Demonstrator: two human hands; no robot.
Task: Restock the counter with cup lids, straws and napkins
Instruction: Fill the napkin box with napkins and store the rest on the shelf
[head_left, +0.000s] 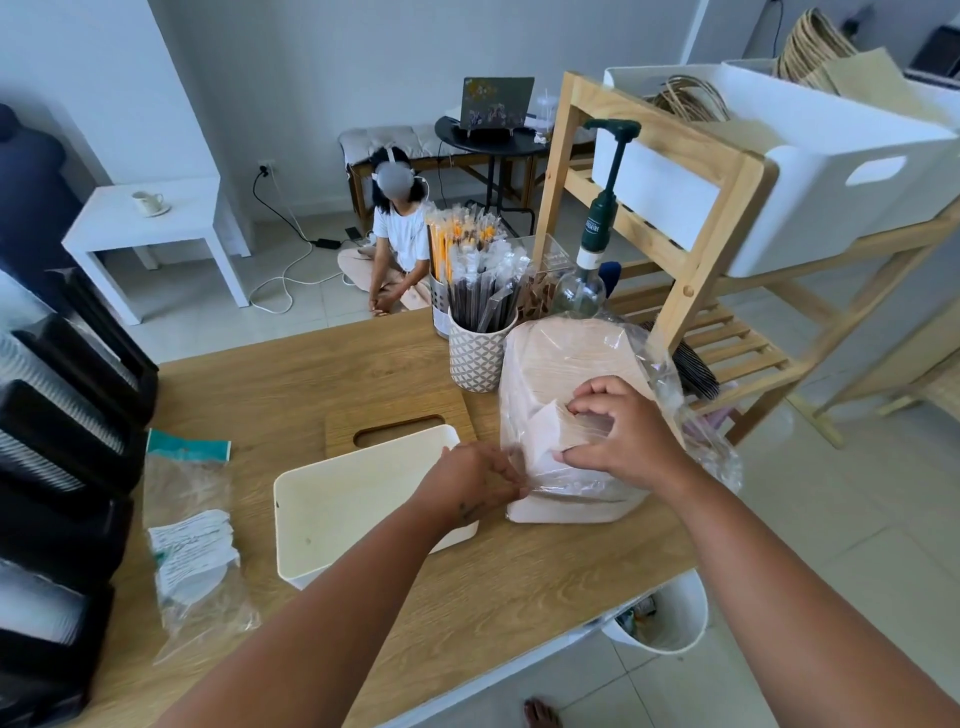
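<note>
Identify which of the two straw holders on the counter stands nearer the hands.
The patterned cup of dark straws; the metal holder with orange straws stands behind it.

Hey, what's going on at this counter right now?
A person is restocking. Both hands, left and right, are working at a plastic-wrapped pack of napkins on the wooden counter. An open white box sits empty beside it, its wooden lid off. Straws already stand in cups behind.

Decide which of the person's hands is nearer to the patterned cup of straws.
Right. The right hand grips the napkin pack just below and right of the patterned cup. The left hand sits lower, at the pack's bottom left corner, farther from the cup.
</note>
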